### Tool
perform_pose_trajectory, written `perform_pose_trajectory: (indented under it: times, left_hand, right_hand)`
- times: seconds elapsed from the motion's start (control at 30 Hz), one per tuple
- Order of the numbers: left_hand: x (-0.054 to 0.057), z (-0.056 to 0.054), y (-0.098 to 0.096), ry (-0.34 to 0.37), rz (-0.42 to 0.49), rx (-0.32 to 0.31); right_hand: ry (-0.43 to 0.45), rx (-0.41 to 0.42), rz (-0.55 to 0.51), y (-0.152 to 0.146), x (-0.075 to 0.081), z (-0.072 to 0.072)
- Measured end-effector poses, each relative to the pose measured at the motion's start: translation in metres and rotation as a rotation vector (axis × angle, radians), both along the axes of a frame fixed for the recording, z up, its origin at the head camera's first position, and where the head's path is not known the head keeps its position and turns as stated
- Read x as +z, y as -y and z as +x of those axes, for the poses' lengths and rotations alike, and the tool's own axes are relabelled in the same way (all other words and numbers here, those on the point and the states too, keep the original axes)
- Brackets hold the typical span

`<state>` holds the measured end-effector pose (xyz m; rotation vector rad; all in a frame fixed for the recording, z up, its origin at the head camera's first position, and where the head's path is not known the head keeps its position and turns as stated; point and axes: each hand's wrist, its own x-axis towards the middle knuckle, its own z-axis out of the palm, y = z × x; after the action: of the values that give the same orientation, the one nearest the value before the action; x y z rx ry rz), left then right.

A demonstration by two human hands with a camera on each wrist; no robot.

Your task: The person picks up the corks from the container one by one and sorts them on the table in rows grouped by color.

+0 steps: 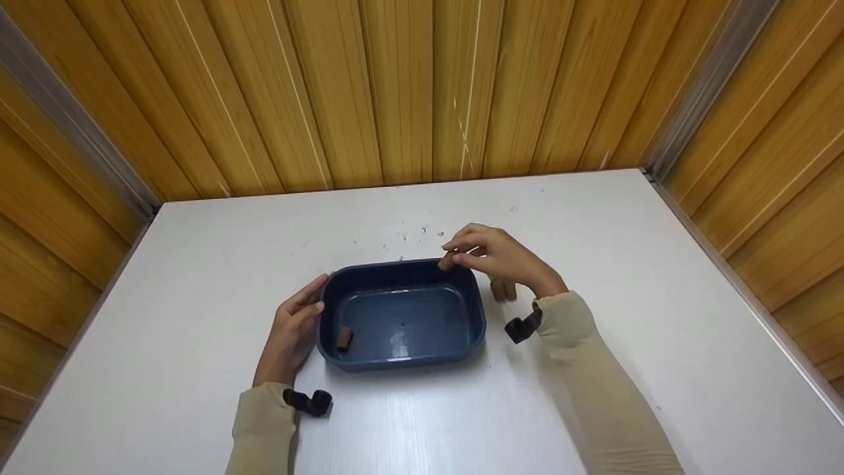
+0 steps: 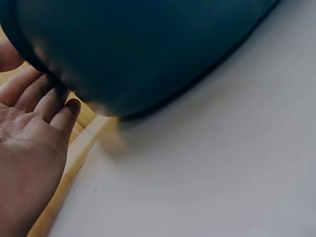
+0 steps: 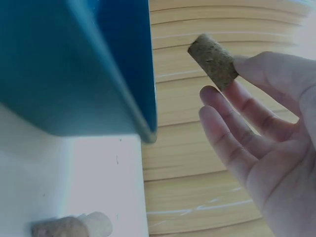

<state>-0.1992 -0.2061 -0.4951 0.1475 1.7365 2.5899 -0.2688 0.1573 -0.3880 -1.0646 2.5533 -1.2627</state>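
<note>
A dark blue plastic basin [image 1: 402, 363] stands on the white table. My left hand [image 1: 295, 323] touches its left side, its fingers [image 2: 37, 98] fairly straight along the outer wall and the thumb at the rim. Above the far right corner of the basin, my right hand [image 1: 504, 257] pinches a short brown cork [image 3: 213, 60] between thumb and fingertips. Another cork [image 1: 344, 338] lies inside the basin, near its front left corner. More corks [image 1: 502, 289] are on the table just right of the basin, partly hidden by the right hand.
The white tabletop [image 1: 198, 297] carries small dark crumbs behind the basin. Yellow wood-look panels [image 1: 395, 92] wall the table at the back and both sides. A black strap device [image 1: 308, 402] sits on the left wrist, another [image 1: 523, 326] on the right.
</note>
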Motion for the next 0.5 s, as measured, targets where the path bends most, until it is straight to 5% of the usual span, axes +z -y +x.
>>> perform_pose_trajectory:
  times: [0.5]
  left_hand:
    - [0.0, 0.0, -0.001, 0.026, -0.006, 0.019]
  right_hand:
    - [0.024, -0.093, -0.15, -0.036, -0.024, 0.006]
